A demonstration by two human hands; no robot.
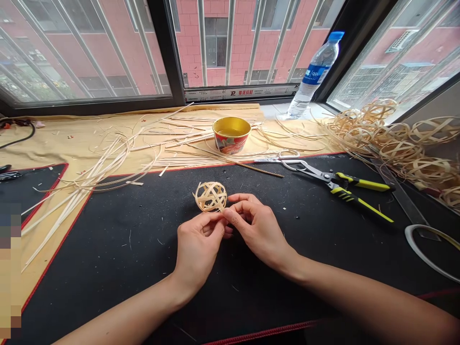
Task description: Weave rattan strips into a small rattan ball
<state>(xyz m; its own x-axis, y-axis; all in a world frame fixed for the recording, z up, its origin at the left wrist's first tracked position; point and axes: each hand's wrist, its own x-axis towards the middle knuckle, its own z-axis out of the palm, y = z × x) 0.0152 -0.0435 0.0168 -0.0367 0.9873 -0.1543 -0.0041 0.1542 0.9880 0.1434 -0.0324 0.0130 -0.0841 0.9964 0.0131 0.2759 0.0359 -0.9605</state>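
Head view: left grip (pixel 197 251) and right grip (pixel 259 231) pinch closed on a woven bamboo-strip ball (pixel 211 196), looking mostly formed, with strip ends (pixel 195 195) left sticking out.

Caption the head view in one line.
Left hand and right hand grip a woven bamboo-strip ball over a black mat.

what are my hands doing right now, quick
Left hand: closed, holding the woven bamboo-strip ball at its lower edge.
Right hand: closed, fingertips also on the ball, beside the left hand's fingers.
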